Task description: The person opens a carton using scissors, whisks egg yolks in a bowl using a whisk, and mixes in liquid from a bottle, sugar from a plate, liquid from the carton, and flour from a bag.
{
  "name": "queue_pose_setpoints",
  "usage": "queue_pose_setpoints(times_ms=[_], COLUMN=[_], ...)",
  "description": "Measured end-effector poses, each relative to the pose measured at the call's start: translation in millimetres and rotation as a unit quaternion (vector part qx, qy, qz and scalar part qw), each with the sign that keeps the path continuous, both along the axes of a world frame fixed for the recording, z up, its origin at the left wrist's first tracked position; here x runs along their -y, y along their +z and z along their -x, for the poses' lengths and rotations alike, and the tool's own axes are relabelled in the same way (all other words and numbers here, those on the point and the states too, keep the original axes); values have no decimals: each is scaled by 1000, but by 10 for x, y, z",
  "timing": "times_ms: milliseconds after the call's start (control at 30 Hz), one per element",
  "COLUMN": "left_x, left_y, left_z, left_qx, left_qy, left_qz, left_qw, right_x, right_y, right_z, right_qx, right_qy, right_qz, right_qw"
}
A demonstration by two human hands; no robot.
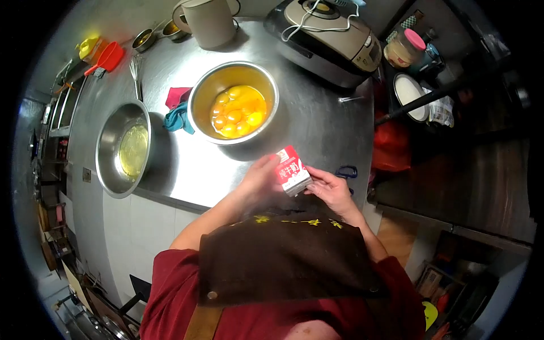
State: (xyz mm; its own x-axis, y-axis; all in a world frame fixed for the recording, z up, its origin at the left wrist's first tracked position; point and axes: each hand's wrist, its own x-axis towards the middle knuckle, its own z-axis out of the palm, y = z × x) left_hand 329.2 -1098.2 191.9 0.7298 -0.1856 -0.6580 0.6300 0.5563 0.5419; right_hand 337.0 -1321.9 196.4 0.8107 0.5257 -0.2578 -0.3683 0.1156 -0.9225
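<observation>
A small red and white milk carton (291, 171) is held in front of my apron, near the table's front edge. My left hand (262, 174) grips its left side, somewhat blurred. On the other side, the fingers of my right hand (330, 190) close on the carton's lower right edge. Just beyond my hands stands a steel pot (199, 122) with several egg yolks (238, 111) in it. To the left, a wide steel bowl (107, 156) holds clear, pale yellow liquid (134, 150), which looks like egg white.
A whisk (136, 76), a teal cloth (178, 118) and a red scoop (109, 56) lie on the steel table (317, 122). Behind the pot stand a beige pitcher (208, 22) and a large rice cooker (326, 42). Dark-handled scissors (346, 171) are right of my right hand.
</observation>
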Motion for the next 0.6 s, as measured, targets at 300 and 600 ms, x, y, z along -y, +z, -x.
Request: queue_pose_setpoints(times_ms=[300,600], left_x=[-80,-75], left_y=[-176,-31], left_z=[-7,-12], left_qx=[-39,-21], left_qy=[-49,-38], left_qz=[56,25], left_qw=[996,999], right_x=[-85,-64], right_y=[58,37], right_z=[-36,-59], right_qx=[15,-12], right_qy=[-31,-23], right_qz=[28,25], right_qw=[999,999])
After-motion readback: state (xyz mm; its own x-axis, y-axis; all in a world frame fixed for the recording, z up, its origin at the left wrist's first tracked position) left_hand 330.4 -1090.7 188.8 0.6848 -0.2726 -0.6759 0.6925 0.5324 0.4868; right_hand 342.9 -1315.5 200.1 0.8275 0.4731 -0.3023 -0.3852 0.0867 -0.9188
